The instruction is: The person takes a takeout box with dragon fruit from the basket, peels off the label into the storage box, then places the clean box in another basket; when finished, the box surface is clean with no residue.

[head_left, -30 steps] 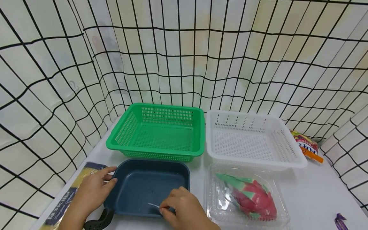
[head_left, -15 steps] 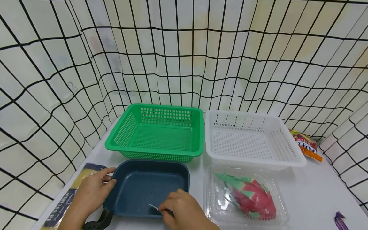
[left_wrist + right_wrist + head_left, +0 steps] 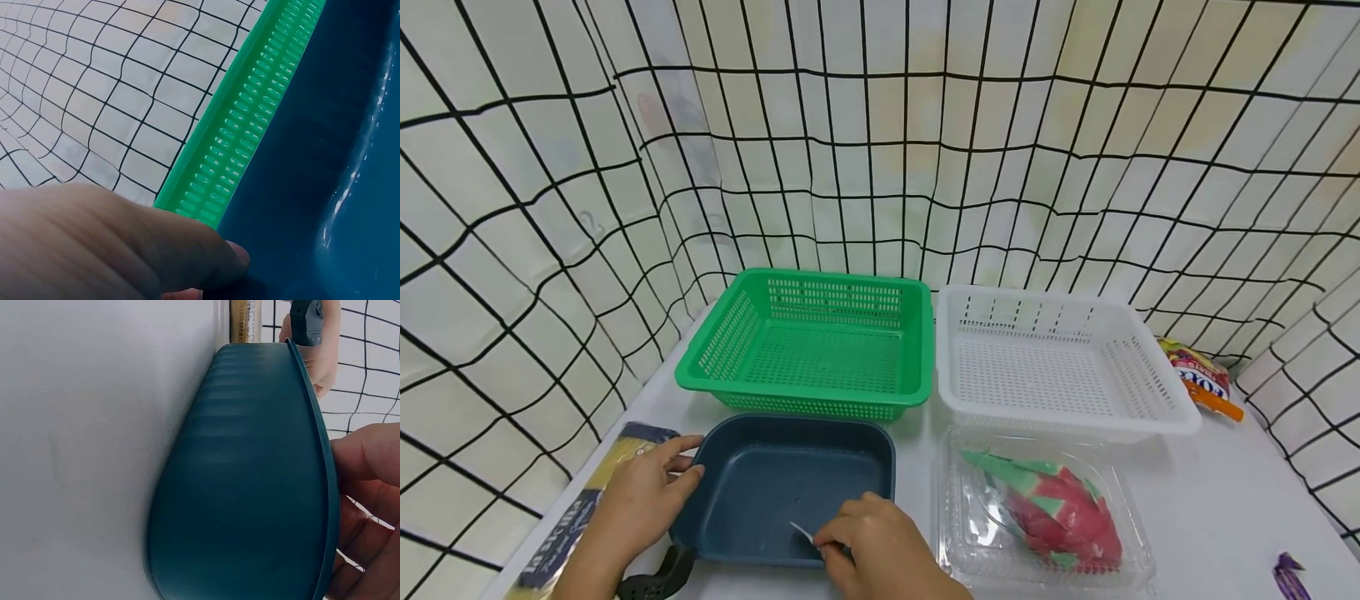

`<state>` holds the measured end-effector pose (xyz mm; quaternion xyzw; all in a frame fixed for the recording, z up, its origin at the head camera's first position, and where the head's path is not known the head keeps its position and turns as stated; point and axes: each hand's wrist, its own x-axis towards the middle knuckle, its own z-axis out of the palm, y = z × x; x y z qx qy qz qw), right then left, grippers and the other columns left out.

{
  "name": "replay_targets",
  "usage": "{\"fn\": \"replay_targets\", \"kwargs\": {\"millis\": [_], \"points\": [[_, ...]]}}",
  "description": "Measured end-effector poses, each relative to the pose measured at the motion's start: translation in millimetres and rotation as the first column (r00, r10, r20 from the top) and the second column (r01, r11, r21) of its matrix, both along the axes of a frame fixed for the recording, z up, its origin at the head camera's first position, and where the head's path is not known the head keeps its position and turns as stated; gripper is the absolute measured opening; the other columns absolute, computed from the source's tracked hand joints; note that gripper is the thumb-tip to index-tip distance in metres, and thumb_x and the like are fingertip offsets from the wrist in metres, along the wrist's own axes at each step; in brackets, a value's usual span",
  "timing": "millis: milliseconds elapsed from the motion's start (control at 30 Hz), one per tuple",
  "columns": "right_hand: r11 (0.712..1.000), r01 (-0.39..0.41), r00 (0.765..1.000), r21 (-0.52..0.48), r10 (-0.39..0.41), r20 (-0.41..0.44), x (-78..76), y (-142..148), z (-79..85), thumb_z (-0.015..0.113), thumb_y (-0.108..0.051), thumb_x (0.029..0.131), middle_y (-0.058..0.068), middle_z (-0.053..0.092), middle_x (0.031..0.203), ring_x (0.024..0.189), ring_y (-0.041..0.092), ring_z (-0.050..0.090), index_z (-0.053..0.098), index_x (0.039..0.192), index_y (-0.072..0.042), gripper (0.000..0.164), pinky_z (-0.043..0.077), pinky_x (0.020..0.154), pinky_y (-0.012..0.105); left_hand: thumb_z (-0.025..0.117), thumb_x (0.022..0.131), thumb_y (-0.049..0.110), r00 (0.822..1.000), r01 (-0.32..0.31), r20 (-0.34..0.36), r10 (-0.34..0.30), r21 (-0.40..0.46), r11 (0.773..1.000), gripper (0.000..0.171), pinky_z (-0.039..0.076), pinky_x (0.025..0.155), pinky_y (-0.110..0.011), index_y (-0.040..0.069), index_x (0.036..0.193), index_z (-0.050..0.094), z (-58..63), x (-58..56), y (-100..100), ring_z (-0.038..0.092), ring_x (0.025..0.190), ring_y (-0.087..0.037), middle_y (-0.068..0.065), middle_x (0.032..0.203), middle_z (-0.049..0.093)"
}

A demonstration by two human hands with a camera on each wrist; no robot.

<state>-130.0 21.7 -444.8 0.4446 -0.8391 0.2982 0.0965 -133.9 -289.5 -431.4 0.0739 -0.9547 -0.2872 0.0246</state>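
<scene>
A dark blue rectangular tub stands on the white table. My left hand rests at its left rim, thumb and forefinger tips apart against the edge. In the left wrist view the thumb lies at the tub's wall. My right hand is over the front rim, pinching a thin, whitish, slightly curved strip whose free end points into the tub. Its other end is hidden by the fingers, and its kind cannot be told. The right wrist view has the curled fingers beside the rim.
Behind the tub is a green basket, with a white basket to its right. A clear clamshell box holds a red and green item. A snack bag, a purple wrapper and a gold-and-navy packet lie around. Black netting surrounds the table.
The pinched strip's free end tilts slightly more upright than before. Both hands, the tub and the baskets stay practically where they were.
</scene>
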Motion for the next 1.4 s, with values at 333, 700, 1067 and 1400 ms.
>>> {"fn": "replay_targets", "kwargs": {"millis": [333, 700, 1067, 1400], "points": [[1.0, 0.024, 0.999, -0.003, -0.024, 0.041, 1.1, 0.4, 3.0, 0.08, -0.009, 0.087, -0.014, 0.07, 0.082, 0.074, -0.008, 0.046, 0.083, 0.09, -0.018, 0.009, 0.033, 0.067, 0.002, 0.068, 0.098, 0.014, 1.0, -0.008, 0.002, 0.008, 0.009, 1.0, 0.045, 0.06, 0.07, -0.046, -0.008, 0.137, 0.061, 1.5, 0.5, 1.7, 0.074, 0.094, -0.038, -0.027, 0.109, 0.074], [0.999, 0.041, 0.994, -0.014, -0.039, 0.097, 0.8, 0.5, 3.9, 0.08, -0.009, 0.087, -0.017, 0.066, 0.079, 0.074, -0.008, 0.043, 0.079, 0.083, -0.019, 0.011, 0.034, 0.066, 0.003, 0.068, 0.099, 0.014, 1.0, -0.011, 0.005, 0.011, 0.018, 1.0, 0.045, 0.061, 0.07, -0.046, -0.009, 0.137, 0.06, 0.7, -0.1, 1.6, 0.074, 0.095, -0.038, -0.027, 0.109, 0.074], [0.999, 0.022, 0.997, -0.035, -0.02, 0.076, -1.1, 0.9, 3.7, 0.082, -0.009, 0.085, -0.015, 0.065, 0.076, 0.072, -0.009, 0.041, 0.079, 0.08, -0.017, 0.01, 0.033, 0.066, 0.003, 0.068, 0.099, 0.014, 1.0, -0.012, 0.014, 0.012, 0.022, 1.0, 0.046, 0.061, 0.071, -0.046, -0.009, 0.138, 0.06, 0.8, -0.1, 1.8, 0.073, 0.098, -0.04, -0.028, 0.11, 0.074], [0.999, 0.035, 0.997, -0.006, -0.035, 0.063, -0.9, 2.1, 4.8, 0.083, -0.012, 0.086, -0.016, 0.066, 0.076, 0.072, -0.009, 0.042, 0.08, 0.081, -0.018, 0.008, 0.032, 0.065, 0.003, 0.07, 0.097, 0.01, 1.0, -0.023, -0.021, 0.023, 0.023, 0.999, 0.044, 0.062, 0.071, -0.046, -0.009, 0.136, 0.061, 1.7, 1.4, 4.4, 0.074, 0.098, -0.042, -0.028, 0.109, 0.074]]}}
